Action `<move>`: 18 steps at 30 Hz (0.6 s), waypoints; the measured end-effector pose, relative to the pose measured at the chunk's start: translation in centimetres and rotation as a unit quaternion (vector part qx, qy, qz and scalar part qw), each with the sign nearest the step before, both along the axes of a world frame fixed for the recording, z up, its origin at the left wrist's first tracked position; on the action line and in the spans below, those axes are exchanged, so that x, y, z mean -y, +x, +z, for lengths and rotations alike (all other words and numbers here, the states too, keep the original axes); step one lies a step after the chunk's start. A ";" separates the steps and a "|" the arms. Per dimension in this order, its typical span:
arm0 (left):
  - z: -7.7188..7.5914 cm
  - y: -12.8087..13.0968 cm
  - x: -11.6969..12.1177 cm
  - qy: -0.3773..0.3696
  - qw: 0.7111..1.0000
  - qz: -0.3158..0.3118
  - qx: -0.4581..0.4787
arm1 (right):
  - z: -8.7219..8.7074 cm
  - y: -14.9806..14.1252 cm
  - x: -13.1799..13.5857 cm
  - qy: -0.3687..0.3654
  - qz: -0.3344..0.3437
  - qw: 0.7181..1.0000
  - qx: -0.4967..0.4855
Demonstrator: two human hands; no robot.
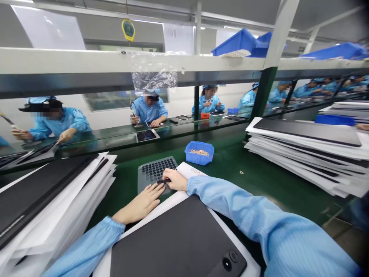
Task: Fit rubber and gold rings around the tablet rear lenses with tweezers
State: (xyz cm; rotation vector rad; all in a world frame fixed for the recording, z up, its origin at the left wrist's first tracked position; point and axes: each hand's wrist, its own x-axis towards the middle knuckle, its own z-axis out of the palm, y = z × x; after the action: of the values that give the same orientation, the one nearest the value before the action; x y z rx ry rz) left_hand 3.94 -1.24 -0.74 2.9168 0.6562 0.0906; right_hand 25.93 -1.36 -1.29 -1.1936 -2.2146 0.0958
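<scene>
Right hand [175, 180]: fingers drawn narrow around a slim black tool [162, 181], over the dotted sheet's near right part.
Left hand [145, 201]: fingers flat, slightly spread, at the dotted sheet's near edge; whether they touch the tool, I cannot tell.
Dotted sheet [141, 182]: on the green tabletop [227, 184], bearing rows of black round pieces.
Black panel [173, 238]: nearer the wearer than the dotted sheet, two lenses showing, atop white sheeting [184, 168].
Blue bin [198, 159]: right of the dotted sheet, holding small pale pieces.
Stacks: left [57, 184] and right [302, 154] of the dotted sheet.
Co-workers: beyond it, blue-sleeved.
</scene>
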 end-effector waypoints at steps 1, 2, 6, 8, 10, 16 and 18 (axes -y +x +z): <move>0.3 -0.4 0.0 -0.010 1.000 0.007 -0.003 | -0.1 0.0 0.0 -0.002 0.000 1.000 -0.002; 0.7 -0.8 -0.3 -0.018 0.999 0.026 -0.002 | -0.1 0.0 0.0 -0.004 0.002 1.000 -0.004; 1.9 -2.4 -2.9 -0.018 0.976 0.216 0.032 | -0.1 0.1 0.1 -0.013 0.016 1.000 -0.021; 2.4 -2.9 -3.9 -0.029 0.948 0.314 0.043 | -0.1 0.1 0.1 -0.015 0.022 0.999 -0.030; 2.7 -2.8 -4.4 -0.063 0.926 0.369 0.044 | -0.2 0.1 0.1 -0.015 0.023 0.999 -0.038; 2.8 -1.1 -3.7 -0.169 0.896 0.398 0.100 | 0.0 0.2 0.3 -0.016 0.018 0.999 -0.043; 2.7 -0.4 -3.1 -0.203 0.886 0.389 0.149 | 0.1 0.2 0.5 -0.016 0.018 0.999 -0.043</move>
State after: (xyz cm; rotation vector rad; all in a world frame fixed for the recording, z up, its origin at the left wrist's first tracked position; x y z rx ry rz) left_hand 3.58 1.89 1.91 2.0254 1.5158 0.4190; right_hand 26.13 -1.83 -1.23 -1.1452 -2.1671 0.1952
